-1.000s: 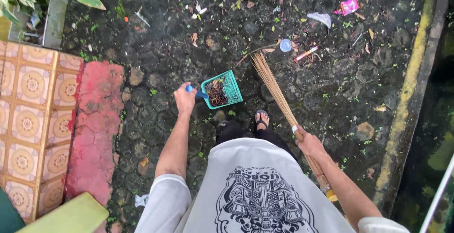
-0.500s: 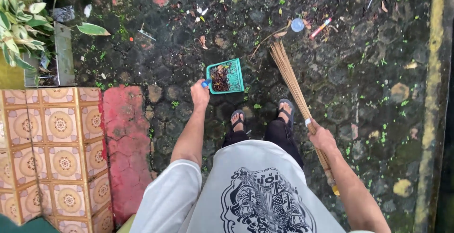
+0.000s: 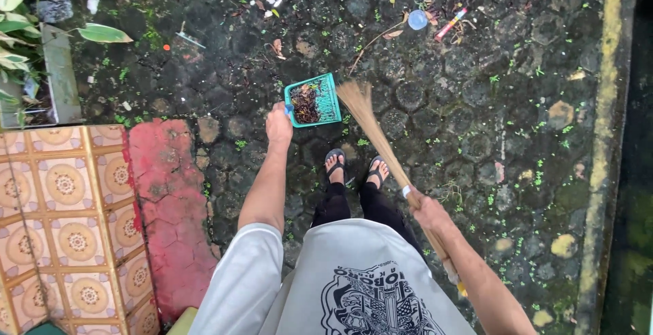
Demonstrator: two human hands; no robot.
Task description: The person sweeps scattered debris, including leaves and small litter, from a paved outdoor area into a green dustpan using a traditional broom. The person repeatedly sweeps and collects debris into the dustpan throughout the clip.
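- The ground is dark, damp hexagonal paving [image 3: 476,124] with moss in the joints; a red painted strip [image 3: 170,206] and patterned tiles [image 3: 61,226] lie at 9 o'clock, and a yellow-edged kerb [image 3: 602,138] runs along 3 o'clock.
- The left hand [image 3: 278,123] is closed on the handle of a teal dustpan [image 3: 314,99], which sits on the paving at 12 o'clock from the sandalled feet [image 3: 354,168].
- The right hand [image 3: 427,211] is clamped on the shaft of a stick broom [image 3: 374,131]; its bristle tip rests just beside the right edge of the dustpan.
- Progress, judged: the dustpan already holds a dark pile of leaves and debris, so part of the sweeping appears done.
- Remaining, judged: litter lies loose at 12 to 1 o'clock, including a pale blue cap [image 3: 417,19], a pink-and-yellow wrapper [image 3: 451,23], dry leaves [image 3: 277,46] and a thin twig [image 3: 373,41].
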